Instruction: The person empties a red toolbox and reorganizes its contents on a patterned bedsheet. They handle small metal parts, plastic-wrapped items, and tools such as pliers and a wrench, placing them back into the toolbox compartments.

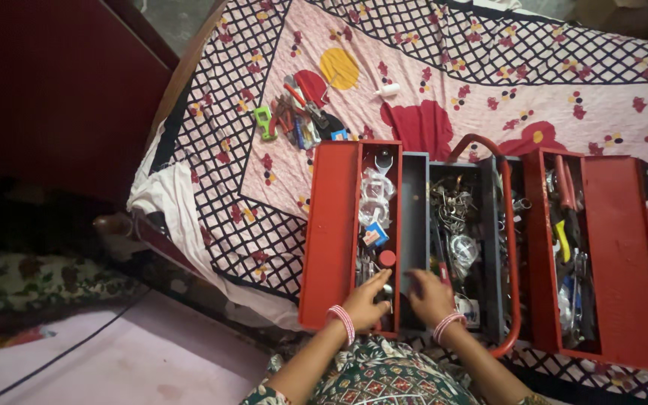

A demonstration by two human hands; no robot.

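A red fold-out metal toolbox (331, 225) lies open on a bed, its trays spread left and right. My left hand (367, 301) reaches into the near end of the left tray among small metal parts, close to a small red round cap (388, 258). My right hand (429, 296) rests in the middle grey compartment (414, 202) at its near end, fingers bent over something I cannot make out. Both wrists wear red and white bangles. Clear plastic bags (376, 196) lie in the left tray. The right tray (570, 247) holds wrenches and pliers.
A pile of hand tools (301, 116), one with a green part, lies on the floral bedsheet (474, 67) beyond the box. A small white tube (388, 90) lies farther back. The bed's edge drops to a pink floor (114, 352) at left, with a dark red cabinet (46, 90) beside it.
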